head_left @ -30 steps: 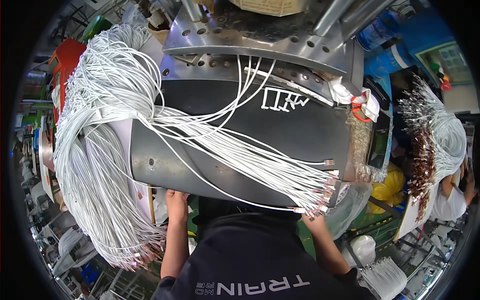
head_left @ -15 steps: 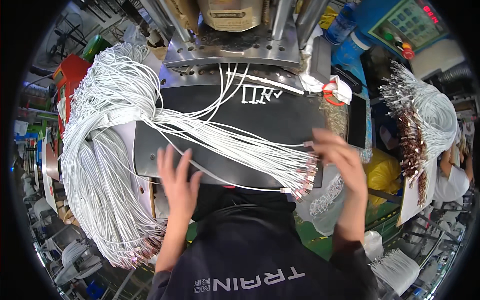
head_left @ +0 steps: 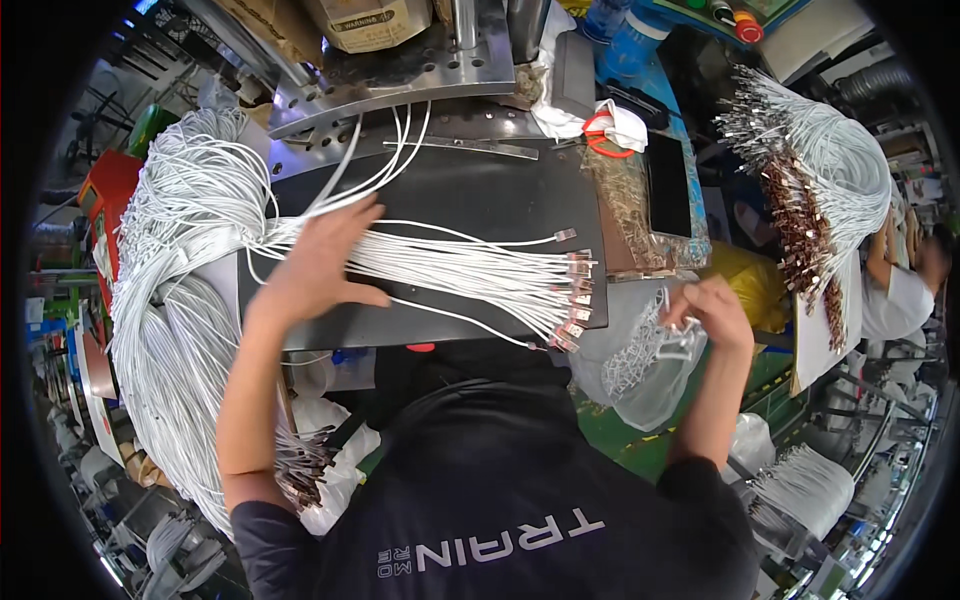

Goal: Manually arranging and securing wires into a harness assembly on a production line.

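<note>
Fingers of left hand (head_left: 325, 255) spread over one cable bundle (head_left: 470, 276); of right hand (head_left: 715, 312), pinched on white pieces (head_left: 680, 345), count unclear, one bag (head_left: 642, 402) beside.

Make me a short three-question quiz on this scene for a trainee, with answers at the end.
1. True or false: the left hand is over the white cables.
2. What is the right hand holding? A) scissors; B) a phone; C) small white pieces.
3. Fill in: the surface under the cables' plugs is ___.

Key: 1. True. 2. C. 3. Black.
</note>
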A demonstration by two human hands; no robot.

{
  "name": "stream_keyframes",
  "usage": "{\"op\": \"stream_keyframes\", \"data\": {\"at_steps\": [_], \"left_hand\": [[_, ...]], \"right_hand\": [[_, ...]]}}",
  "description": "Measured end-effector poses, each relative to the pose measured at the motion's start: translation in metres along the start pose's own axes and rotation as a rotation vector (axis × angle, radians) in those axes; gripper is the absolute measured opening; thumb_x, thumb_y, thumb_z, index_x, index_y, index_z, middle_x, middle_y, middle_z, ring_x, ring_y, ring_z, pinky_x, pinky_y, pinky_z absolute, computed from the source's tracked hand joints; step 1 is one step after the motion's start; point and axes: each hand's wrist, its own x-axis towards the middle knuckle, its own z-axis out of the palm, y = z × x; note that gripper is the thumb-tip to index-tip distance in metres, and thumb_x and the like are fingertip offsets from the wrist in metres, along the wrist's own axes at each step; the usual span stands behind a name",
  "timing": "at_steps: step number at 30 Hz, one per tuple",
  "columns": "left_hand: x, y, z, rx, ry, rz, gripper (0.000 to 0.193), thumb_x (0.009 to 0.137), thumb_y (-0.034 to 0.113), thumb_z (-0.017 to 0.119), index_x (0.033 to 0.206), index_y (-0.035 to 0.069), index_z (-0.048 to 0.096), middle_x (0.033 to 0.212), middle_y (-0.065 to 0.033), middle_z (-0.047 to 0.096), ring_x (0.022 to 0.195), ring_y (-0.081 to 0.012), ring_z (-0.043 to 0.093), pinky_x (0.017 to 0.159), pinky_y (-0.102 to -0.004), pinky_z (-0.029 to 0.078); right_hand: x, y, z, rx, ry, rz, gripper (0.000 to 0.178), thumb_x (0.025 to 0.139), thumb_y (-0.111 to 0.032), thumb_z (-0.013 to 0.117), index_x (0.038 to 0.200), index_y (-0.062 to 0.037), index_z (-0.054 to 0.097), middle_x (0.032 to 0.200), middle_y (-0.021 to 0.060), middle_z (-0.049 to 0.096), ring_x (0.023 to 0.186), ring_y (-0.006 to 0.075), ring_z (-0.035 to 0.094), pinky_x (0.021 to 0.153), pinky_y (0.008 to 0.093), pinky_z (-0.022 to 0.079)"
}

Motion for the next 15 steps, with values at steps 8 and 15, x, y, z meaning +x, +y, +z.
{"op": "stream_keyframes", "data": {"at_steps": [8,15], "left_hand": [[0.002,-0.056,-0.052,-0.104,-0.087,-0.254,0.055,0.086,0.028,0.078,0.13,-0.001,0.06,0.111,-0.0165,0.069,0.101,-0.0353,0.066,0.093,-0.0413,0.051],[0.03,0.038,-0.015,-0.36,-0.01,-0.152,0.025,0.094,0.02,0.067,0.109,0.0,0.064,0.088,-0.0112,0.068,0.082,-0.021,0.066,0.076,-0.0346,0.05]], "right_hand": [[-0.023,0.153,0.003,-0.769,1.217,-0.061,0.022,0.101,-0.015,0.057,0.106,0.0006,0.072,0.101,0.01,0.072,0.079,0.017,0.067,0.077,0.031,0.054],[0.086,-0.062,0.179,-0.868,0.543,-0.626,0.063,0.08,-0.025,0.078,0.138,-0.009,0.061,0.144,0.0145,0.054,0.133,0.0345,0.051,0.106,0.0444,0.046]]}}
